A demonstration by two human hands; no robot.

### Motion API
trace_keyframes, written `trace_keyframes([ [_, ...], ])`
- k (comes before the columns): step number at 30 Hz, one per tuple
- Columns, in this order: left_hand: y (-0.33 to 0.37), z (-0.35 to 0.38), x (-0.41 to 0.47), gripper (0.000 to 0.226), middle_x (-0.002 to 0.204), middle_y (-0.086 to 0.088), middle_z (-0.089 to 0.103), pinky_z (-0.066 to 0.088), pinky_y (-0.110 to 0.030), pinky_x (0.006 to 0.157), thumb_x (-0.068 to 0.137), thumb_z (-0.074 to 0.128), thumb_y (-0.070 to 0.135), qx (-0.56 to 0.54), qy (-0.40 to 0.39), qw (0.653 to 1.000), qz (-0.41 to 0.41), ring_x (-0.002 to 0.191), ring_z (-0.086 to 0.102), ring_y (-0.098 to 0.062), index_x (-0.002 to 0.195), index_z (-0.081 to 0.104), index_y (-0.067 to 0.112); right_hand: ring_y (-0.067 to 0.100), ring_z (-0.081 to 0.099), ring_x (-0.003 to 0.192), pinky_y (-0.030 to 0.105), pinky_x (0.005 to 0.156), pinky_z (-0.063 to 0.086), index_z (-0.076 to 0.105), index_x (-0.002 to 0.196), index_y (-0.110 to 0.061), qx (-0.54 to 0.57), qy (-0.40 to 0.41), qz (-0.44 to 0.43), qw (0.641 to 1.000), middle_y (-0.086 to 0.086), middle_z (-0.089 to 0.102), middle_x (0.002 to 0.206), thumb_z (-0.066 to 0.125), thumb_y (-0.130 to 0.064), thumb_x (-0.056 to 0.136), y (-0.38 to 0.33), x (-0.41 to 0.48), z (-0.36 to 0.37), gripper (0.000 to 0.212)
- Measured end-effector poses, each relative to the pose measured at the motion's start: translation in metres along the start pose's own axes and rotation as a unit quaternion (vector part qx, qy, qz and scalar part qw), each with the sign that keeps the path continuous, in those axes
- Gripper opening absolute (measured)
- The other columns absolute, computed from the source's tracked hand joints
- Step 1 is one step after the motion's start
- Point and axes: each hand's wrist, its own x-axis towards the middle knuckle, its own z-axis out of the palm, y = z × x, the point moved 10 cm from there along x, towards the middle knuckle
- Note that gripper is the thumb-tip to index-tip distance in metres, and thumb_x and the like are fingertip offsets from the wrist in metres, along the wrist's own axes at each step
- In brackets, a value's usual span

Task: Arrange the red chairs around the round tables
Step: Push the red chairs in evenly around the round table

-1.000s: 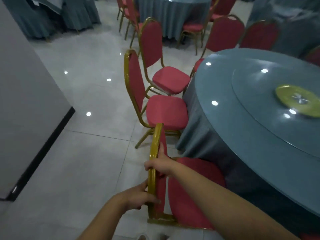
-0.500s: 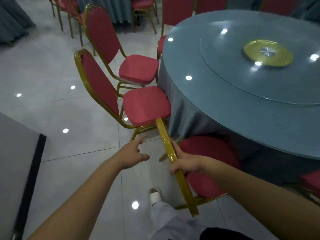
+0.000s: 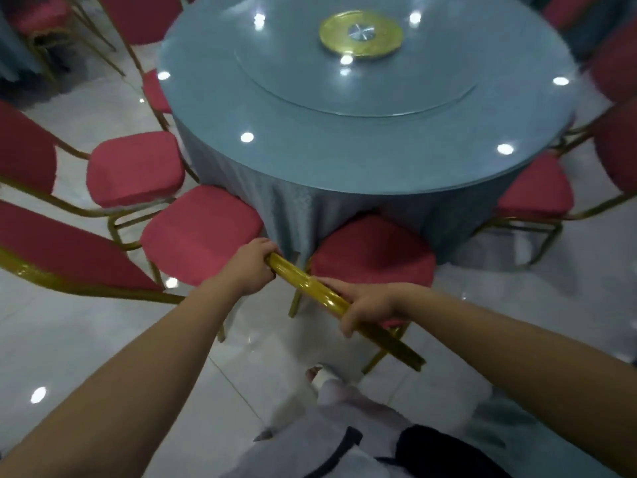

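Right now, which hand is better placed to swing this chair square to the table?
Likely the right hand: it grips the gold back rail on the stretch farther from the table, so pushing there turns it in. The left hand holds the end already nearest.

Single wide-angle head view, steeply downward, close before the round table (image 3: 310, 150)

Neighbouring chair (image 3: 201, 236) close left of held chair (image 3: 372, 257), table (image 3: 310, 150) ahead; open floor (image 3: 482, 305) right

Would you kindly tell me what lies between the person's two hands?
In the head view, only a bare stretch of gold chair rail runs between left hand and right hand.
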Motion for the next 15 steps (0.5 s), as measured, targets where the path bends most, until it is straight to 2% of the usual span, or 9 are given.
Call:
trace_keyframes([
  [2,0.000,0.001,-0.008,0.023,0.113,-0.009,0.059,0.047,-0.036,0.087,0.079,0.067,0.005,-0.035,0.038,0.999,0.008,0.102,0.058,-0.031,0.100,0.068,0.012,0.008,0.060,0.093,0.013,0.068,0.051,0.037,0.146,-0.047,0.008,0.161,0.002,0.987,-0.012,0.060,0.108,0.066,-0.007,0.083,0.010,-0.021,-0.001,0.081],
  [4,0.001,0.001,-0.017,0.018,0.112,-0.009,0.058,0.049,-0.041,0.086,0.079,0.065,0.008,-0.027,0.039,0.999,0.008,0.099,0.057,-0.033,0.096,0.066,0.015,0.016,0.065,0.095,0.028,0.078,0.052,0.058,0.129,-0.046,-0.035,0.351,0.028,0.935,-0.011,0.067,0.101,0.066,-0.017,0.081,0.024,-0.051,0.002,0.056],
  [6,0.001,0.004,-0.034,0.009,0.101,-0.006,0.059,0.051,-0.043,0.081,0.078,0.065,0.016,0.021,0.029,0.999,0.028,0.092,0.059,-0.033,0.086,0.062,0.020,0.017,0.063,0.084,0.032,0.071,0.049,0.065,0.108,-0.045,-0.050,0.444,0.090,0.890,-0.014,0.066,0.085,0.062,-0.021,0.078,0.040,-0.077,0.023,0.038],
  [9,0.000,0.021,-0.072,0.008,0.085,-0.005,0.062,0.050,-0.039,0.074,0.076,0.066,0.020,0.036,0.010,0.995,0.093,0.084,0.060,-0.028,0.080,0.059,0.021,0.012,0.063,0.075,0.032,0.066,0.054,0.068,0.093,-0.043,-0.013,0.471,0.149,0.869,-0.013,0.064,0.076,0.056,-0.017,0.070,0.054,-0.096,0.052,0.036],
  [12,-0.017,0.050,-0.107,0.012,0.087,-0.009,0.068,0.052,-0.037,0.077,0.078,0.068,0.008,-0.041,-0.096,0.990,0.095,0.087,0.064,-0.028,0.085,0.065,0.016,0.015,0.063,0.075,0.038,0.072,0.058,0.070,0.084,-0.035,-0.052,0.434,0.168,0.883,-0.009,0.066,0.076,0.060,-0.017,0.075,0.053,-0.099,0.076,0.022],
  [15,-0.028,0.072,-0.142,0.011,0.088,-0.010,0.071,0.049,-0.035,0.073,0.082,0.069,0.009,-0.021,-0.148,0.982,0.118,0.088,0.066,-0.029,0.092,0.071,0.011,0.014,0.060,0.077,0.037,0.072,0.055,0.068,0.081,-0.033,-0.098,0.418,0.187,0.883,-0.009,0.063,0.079,0.065,-0.020,0.083,0.056,-0.104,0.106,0.014],
])
